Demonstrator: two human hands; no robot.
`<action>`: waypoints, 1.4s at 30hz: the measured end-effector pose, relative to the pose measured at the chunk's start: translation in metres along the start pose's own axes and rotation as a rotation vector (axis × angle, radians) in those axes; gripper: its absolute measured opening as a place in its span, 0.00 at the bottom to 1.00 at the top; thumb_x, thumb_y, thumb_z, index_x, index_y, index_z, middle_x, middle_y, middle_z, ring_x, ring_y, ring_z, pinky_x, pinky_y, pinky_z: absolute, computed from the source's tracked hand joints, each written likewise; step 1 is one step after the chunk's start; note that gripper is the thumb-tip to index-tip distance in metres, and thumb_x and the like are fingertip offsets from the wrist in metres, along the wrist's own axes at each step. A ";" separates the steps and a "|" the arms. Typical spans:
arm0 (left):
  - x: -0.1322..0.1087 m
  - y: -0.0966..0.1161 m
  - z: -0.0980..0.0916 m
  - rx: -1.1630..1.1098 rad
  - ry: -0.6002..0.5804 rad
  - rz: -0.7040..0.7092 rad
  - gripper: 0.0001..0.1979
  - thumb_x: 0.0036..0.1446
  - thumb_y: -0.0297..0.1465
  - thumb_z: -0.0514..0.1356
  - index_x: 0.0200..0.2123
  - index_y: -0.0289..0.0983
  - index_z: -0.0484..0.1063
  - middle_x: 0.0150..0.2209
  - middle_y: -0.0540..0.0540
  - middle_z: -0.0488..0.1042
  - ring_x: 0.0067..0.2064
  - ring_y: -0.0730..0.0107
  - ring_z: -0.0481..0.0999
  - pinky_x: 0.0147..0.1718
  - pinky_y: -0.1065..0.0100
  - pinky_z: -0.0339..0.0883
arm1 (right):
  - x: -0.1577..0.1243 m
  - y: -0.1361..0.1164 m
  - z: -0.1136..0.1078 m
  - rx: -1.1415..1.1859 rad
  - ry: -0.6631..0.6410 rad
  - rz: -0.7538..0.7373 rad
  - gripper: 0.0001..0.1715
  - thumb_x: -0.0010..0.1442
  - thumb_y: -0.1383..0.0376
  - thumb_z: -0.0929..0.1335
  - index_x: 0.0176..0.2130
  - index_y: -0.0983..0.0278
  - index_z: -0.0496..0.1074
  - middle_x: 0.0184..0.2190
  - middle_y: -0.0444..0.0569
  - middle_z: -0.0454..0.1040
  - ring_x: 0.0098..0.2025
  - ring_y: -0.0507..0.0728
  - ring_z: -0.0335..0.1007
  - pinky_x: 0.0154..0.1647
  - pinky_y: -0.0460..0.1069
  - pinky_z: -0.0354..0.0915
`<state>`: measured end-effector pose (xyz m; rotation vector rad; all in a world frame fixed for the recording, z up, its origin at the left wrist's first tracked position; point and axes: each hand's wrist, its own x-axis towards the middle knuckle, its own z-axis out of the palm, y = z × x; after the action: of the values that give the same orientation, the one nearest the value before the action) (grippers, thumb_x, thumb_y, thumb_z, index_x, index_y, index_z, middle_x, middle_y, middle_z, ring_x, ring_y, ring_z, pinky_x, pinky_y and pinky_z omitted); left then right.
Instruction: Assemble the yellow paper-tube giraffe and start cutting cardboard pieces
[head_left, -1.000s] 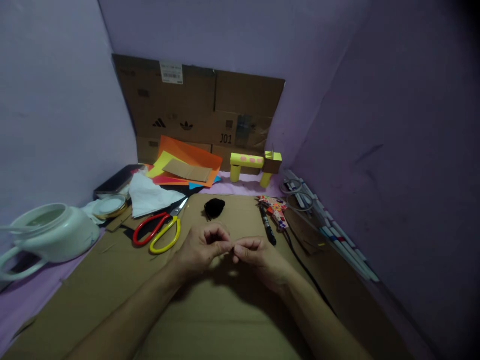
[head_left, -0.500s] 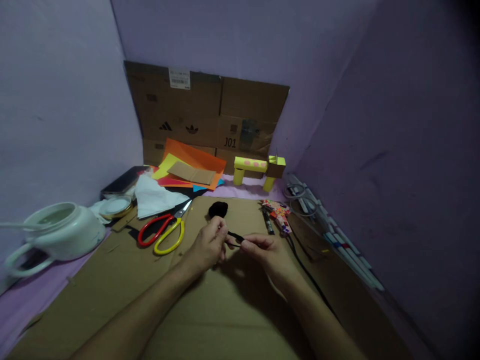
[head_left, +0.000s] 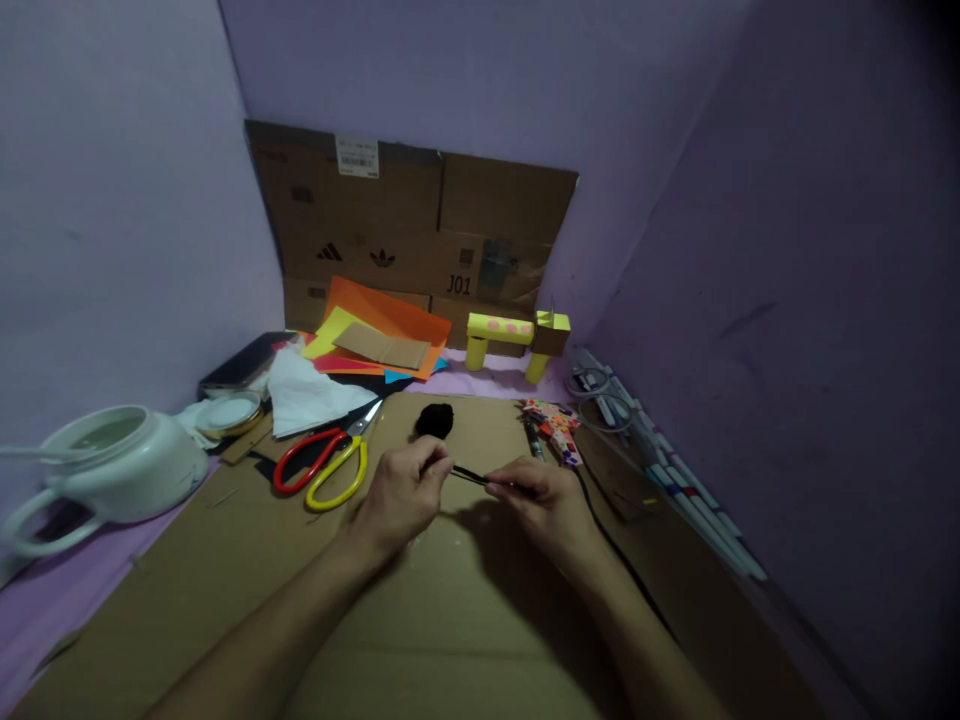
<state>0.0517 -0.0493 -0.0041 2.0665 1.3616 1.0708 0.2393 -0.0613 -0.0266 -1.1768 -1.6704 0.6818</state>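
Note:
My left hand [head_left: 403, 492] and my right hand [head_left: 546, 503] hover over a brown cardboard sheet [head_left: 420, 620]. Both are closed in a pinch on the two ends of a thin black strand [head_left: 469, 474] stretched between them. Just beyond the hands a black fuzzy clump [head_left: 436, 420] lies on the cardboard. Red and yellow scissors [head_left: 322, 462] lie to the left of my left hand. A patterned glue gun [head_left: 553, 428] rests to the right, near my right hand.
A white pot [head_left: 112, 470] stands at far left, with a tape roll [head_left: 229, 412] and white tissue [head_left: 307, 395] behind it. Coloured paper sheets [head_left: 375, 340], a yellow paper figure [head_left: 514, 340] and a flattened box [head_left: 412, 230] line the back. Markers [head_left: 675, 480] lie along the right wall.
My hands, touching a second ago, have drawn apart and a thin black strand now shows stretched between them. The view has shifted slightly.

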 end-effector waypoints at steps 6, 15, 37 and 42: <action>-0.001 -0.004 -0.001 0.086 0.009 0.149 0.07 0.54 0.27 0.53 0.25 0.36 0.68 0.26 0.50 0.67 0.29 0.73 0.67 0.29 0.72 0.57 | -0.002 -0.006 -0.010 -0.367 -0.161 -0.091 0.08 0.54 0.68 0.68 0.33 0.59 0.78 0.31 0.46 0.77 0.29 0.52 0.71 0.29 0.46 0.61; -0.001 -0.010 0.001 0.188 0.011 0.226 0.08 0.54 0.26 0.54 0.25 0.36 0.69 0.25 0.50 0.66 0.28 0.74 0.66 0.27 0.72 0.57 | -0.002 -0.016 -0.013 -0.599 -0.200 -0.118 0.09 0.56 0.67 0.66 0.34 0.58 0.77 0.33 0.44 0.77 0.33 0.53 0.72 0.32 0.46 0.61; 0.000 -0.008 -0.002 0.449 -0.199 0.317 0.07 0.57 0.26 0.50 0.29 0.37 0.66 0.29 0.49 0.66 0.30 0.71 0.66 0.27 0.69 0.55 | 0.000 -0.015 -0.017 -0.468 -0.174 0.056 0.11 0.51 0.67 0.67 0.35 0.59 0.77 0.34 0.47 0.77 0.28 0.53 0.67 0.30 0.49 0.58; -0.002 -0.005 -0.006 0.370 -0.247 0.313 0.07 0.57 0.26 0.50 0.29 0.37 0.65 0.30 0.49 0.65 0.30 0.72 0.64 0.28 0.70 0.55 | 0.004 -0.013 -0.016 0.073 -0.009 0.265 0.18 0.53 0.62 0.64 0.42 0.64 0.73 0.40 0.53 0.75 0.27 0.52 0.68 0.26 0.49 0.64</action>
<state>0.0437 -0.0491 -0.0050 2.6487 1.2080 0.6779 0.2487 -0.0641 -0.0084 -1.3579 -1.4973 0.9053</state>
